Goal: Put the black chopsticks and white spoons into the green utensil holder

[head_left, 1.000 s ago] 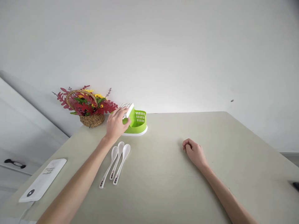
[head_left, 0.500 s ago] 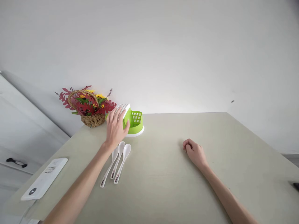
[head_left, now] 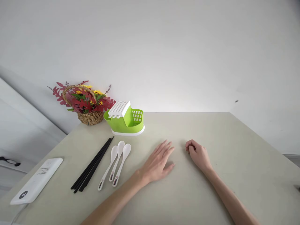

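Note:
My left hand (head_left: 157,163) is over the middle of the table, palm down with its fingers spread and nothing held. To its right, my right hand (head_left: 198,154) rests on the tabletop, its fingers curled into a loose fist with nothing visible in it. Left of my left hand lie three white spoons (head_left: 119,161), bowls pointing away from me. Beside them is a bundle of black chopsticks (head_left: 93,165). Behind the spoons stands a green utensil holder (head_left: 122,124) with a white slotted top, a white base and an open basket side.
A wicker basket (head_left: 91,117) of red and yellow flowers stands at the table's back left corner. A white power strip-like device (head_left: 38,179) with a cord lies at the left edge. A white cabinet (head_left: 23,125) is beyond that edge, and a wall (head_left: 178,62) is behind the table.
My left hand has come off the utensil holder and moved right and nearer to me, uncovering the chopsticks. My right hand stays curled in about the same place.

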